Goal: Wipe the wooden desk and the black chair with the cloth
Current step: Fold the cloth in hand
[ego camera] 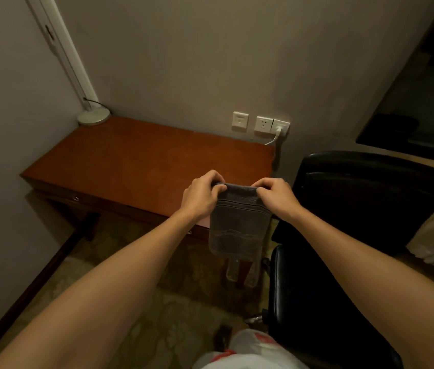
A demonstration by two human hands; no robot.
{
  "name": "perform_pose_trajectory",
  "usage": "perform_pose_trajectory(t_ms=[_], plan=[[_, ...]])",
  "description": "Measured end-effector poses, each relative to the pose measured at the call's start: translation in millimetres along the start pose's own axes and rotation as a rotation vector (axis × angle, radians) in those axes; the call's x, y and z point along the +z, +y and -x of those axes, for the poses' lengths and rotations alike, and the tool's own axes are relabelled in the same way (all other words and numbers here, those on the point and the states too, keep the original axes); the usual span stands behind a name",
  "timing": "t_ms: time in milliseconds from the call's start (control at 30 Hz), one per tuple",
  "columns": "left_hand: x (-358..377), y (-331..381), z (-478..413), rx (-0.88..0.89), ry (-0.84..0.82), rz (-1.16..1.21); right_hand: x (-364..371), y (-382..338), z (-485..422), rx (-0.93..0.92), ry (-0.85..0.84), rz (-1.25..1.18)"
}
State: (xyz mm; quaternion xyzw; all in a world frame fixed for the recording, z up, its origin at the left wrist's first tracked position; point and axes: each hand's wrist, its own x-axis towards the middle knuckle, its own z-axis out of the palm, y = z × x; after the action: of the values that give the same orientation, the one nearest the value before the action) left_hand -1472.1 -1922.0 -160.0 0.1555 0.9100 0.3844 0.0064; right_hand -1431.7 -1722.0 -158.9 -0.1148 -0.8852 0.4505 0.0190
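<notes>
Pinching the cloth's point(238, 225) top edge, left hand point(202, 194) and right hand point(277, 195).

No text, label, brand, number or sign can be read anywhere in the view. The nearest thing to printing is a few red marks on the white plastic bag point(250, 350), well below the left hand point(202, 194) and the right hand point(277, 194) and closer to the person; they are too blurred to read as letters. A pale tab hangs from the lower end of the cloth point(237, 230) that both hands pinch, and nothing on it can be made out. The wall sockets point(263, 125) beyond the right hand show no legible marking.
</notes>
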Motion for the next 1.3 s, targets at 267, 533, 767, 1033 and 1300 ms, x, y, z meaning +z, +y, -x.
perform_pose_trajectory(t_ms=[267,533,767,1033,1300], plan=[[21,-14,-38,-0.008,-0.064,-0.014,3,20,-35,0.063,-0.001,0.010],[54,-19,-108,-0.024,-0.117,0.069,-3,48,-110,0.110,0.014,0.018],[85,-24,-182,-0.081,-0.188,0.074,-11,80,-181,0.136,-0.022,0.032],[124,-50,-232,-0.182,-0.290,0.093,-3,121,-241,0.234,-0.087,0.068],[152,-69,-273,-0.199,-0.395,0.077,12,149,-276,0.341,-0.098,0.131]])
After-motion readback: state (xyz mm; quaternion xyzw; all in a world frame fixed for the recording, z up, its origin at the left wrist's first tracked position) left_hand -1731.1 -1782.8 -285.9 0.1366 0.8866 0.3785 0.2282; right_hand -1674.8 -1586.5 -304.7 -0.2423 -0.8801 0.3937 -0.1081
